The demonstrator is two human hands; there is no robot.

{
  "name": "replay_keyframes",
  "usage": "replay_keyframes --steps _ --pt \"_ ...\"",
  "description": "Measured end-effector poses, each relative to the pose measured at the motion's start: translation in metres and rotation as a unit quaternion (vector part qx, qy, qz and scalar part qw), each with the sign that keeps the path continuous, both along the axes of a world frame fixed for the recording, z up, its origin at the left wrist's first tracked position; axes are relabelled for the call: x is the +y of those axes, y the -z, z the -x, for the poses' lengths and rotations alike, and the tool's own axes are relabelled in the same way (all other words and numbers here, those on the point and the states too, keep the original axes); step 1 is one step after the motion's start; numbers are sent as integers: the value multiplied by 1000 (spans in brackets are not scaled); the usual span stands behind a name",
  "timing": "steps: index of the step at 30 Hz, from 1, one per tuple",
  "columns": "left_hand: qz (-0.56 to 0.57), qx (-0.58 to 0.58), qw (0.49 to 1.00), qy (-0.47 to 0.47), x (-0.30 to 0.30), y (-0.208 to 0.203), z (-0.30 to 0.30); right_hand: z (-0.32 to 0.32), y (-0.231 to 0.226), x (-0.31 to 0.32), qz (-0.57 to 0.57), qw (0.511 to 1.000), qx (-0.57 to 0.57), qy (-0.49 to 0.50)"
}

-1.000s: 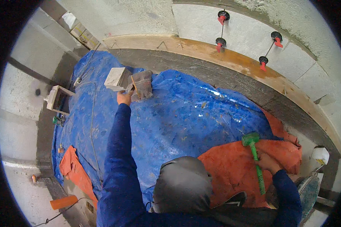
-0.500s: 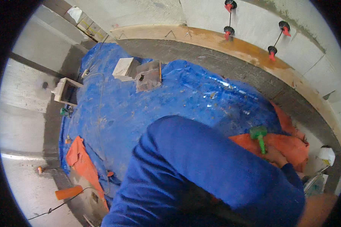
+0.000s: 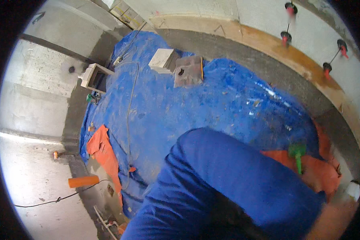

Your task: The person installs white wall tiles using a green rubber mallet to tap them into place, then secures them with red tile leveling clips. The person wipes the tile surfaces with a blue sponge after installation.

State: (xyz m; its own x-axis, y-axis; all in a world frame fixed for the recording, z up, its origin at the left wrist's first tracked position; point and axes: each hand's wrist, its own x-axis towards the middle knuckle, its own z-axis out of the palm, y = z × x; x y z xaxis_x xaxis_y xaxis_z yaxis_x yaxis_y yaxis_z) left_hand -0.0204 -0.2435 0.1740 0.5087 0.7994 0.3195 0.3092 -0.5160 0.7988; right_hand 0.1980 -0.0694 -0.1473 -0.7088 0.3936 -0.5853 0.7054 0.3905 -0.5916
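Note:
My right forearm comes in at the lower right, and my right hand is smeared by motion beside a white object whose kind I cannot make out. Its fingers are not distinct. Just past my bent knee, in blue trousers, a green mallet-shaped tool lies on an orange sheet, its handle pointing toward me. The blue leg covers much of the near middle. My left hand is out of sight.
A blue tarp covers the floor. On it are a pale block-like stack, a brownish flat piece and a cable. A small stool-like frame stands left, near an orange cylinder. Red-black suction cups grip the wall.
The view has shifted, so the surroundings sit farther right. My right forearm reaches higher in the picture, its hand now by the white object. A skin-coloured shape beside the green tool's handle is no longer distinct.

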Motion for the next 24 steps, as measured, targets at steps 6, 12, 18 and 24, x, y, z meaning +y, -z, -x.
replay_keyframes --steps 6,12,18,24 --pt "-59 -41 924 -375 -5 184 243 -13 -30 8 -17 999 -34 34" --pt "232 234 540 -775 -17 400 470 -46 -32 9 -51 967 -209 135" --pt "258 388 478 -745 14 466 515 -34 -39 5 -26 982 -161 97" --pt "185 455 431 -757 20 500 526 -16 -51 1 3 987 -105 117"
